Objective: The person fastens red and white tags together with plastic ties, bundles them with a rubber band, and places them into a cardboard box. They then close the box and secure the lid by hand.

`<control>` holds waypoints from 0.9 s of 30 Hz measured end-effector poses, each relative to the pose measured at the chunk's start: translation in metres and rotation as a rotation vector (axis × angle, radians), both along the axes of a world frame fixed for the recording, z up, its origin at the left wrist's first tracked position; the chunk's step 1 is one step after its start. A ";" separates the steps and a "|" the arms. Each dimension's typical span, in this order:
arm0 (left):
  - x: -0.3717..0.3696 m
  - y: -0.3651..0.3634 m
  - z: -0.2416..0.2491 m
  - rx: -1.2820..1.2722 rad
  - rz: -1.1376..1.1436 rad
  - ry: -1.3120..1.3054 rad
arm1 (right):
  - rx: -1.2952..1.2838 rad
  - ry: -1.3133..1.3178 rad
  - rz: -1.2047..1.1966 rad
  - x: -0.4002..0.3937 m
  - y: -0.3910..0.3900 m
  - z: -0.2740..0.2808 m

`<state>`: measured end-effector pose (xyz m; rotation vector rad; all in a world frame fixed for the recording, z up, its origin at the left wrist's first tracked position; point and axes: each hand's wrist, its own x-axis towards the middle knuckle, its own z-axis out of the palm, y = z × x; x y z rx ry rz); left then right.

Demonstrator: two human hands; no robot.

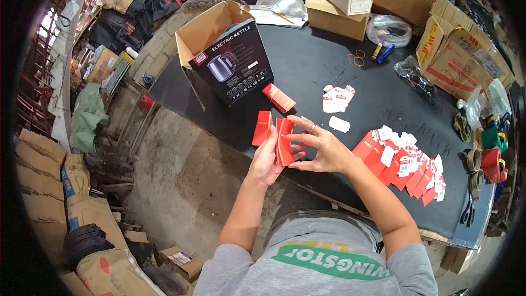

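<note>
My left hand (pixel 264 160) grips a red folded card (pixel 284 141) along its left side, over the near edge of the black table. From the right, my right hand (pixel 327 149) has its fingers and thumb at the card's other edge. A stack of red cards (pixel 263 127) lies just beyond my left hand. Farther up sits a banded bundle of red cards (pixel 279 98). To the right, many red cards with white barcode tags (pixel 408 167) are fanned out in overlapping rows. White tags (pixel 338 98) lie in a small pile, with one white tag (pixel 339 125) apart.
An electric kettle box (pixel 233 63) stands open at the table's left edge. Rubber bands (pixel 356 59), a blue marker (pixel 386 54) and a plastic bag (pixel 389 30) lie farther back. Cardboard boxes (pixel 337 16) line the rear. Scissors (pixel 467 209) and tape rolls (pixel 493 165) are at the right edge.
</note>
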<state>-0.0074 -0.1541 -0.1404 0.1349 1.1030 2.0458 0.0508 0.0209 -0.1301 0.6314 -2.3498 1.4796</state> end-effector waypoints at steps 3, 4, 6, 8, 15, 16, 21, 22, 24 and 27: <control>0.001 0.002 0.001 0.023 0.022 -0.011 | -0.070 -0.139 0.047 0.001 0.001 0.000; 0.001 0.002 0.001 0.024 0.021 -0.011 | 0.009 -0.042 0.030 -0.001 0.002 -0.002; 0.000 0.002 0.000 0.050 0.058 -0.029 | 0.089 0.055 0.013 -0.004 0.004 -0.005; -0.004 -0.003 -0.008 0.095 0.029 -0.035 | 0.187 0.118 0.013 -0.007 0.006 -0.006; -0.006 -0.008 -0.011 0.249 0.034 -0.181 | 0.118 0.040 -0.077 -0.029 0.020 -0.003; -0.006 -0.009 -0.012 0.246 0.090 -0.212 | 0.216 -0.010 -0.103 -0.033 0.027 -0.006; -0.011 -0.017 -0.022 0.212 0.171 -0.187 | 0.543 -0.359 -0.079 -0.043 0.044 -0.034; -0.009 -0.017 -0.020 0.213 0.176 -0.189 | 0.544 -0.361 -0.074 -0.043 0.045 -0.039; -0.006 -0.015 -0.014 0.083 0.179 -0.092 | 0.516 -0.402 -0.076 -0.042 0.045 -0.045; -0.005 -0.009 -0.017 0.032 0.142 -0.021 | 0.527 -0.384 -0.088 -0.037 0.041 -0.046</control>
